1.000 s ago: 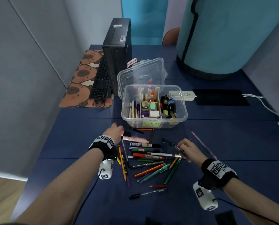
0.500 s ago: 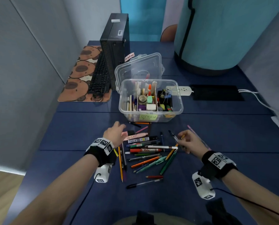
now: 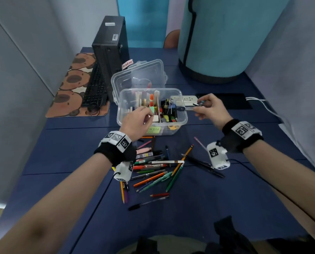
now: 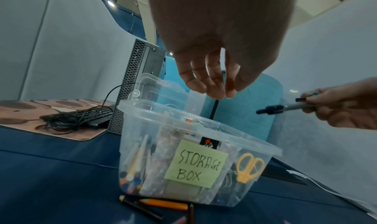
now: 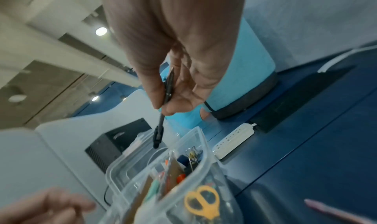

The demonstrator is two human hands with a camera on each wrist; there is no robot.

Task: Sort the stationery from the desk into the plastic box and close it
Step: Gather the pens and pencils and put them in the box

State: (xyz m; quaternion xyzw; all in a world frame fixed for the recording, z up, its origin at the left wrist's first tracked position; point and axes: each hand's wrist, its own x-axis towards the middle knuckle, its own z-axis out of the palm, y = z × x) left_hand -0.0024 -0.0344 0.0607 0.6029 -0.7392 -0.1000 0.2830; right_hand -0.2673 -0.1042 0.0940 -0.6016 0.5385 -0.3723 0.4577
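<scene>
Right hand [image 3: 210,107] pinches pen [image 3: 186,108] above box [image 3: 182,123]; left hand [image 3: 137,121] hovers.

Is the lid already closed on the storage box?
No, the head view shows the lid standing open behind the storage box, whose top is uncovered with the stationery compartments exposed.

Open top of the plastic box [image 3: 183,117] partly covered by the left hand [image 3: 137,121]; its right rim is crossed by the pen [image 3: 186,108] in the right hand [image 3: 210,109]. Behind stand the lid [image 3: 138,76] and computer tower [image 3: 110,52]; loose pens [image 3: 153,171] crowd the desk [image 3: 226,208] toward its near edge.
</scene>
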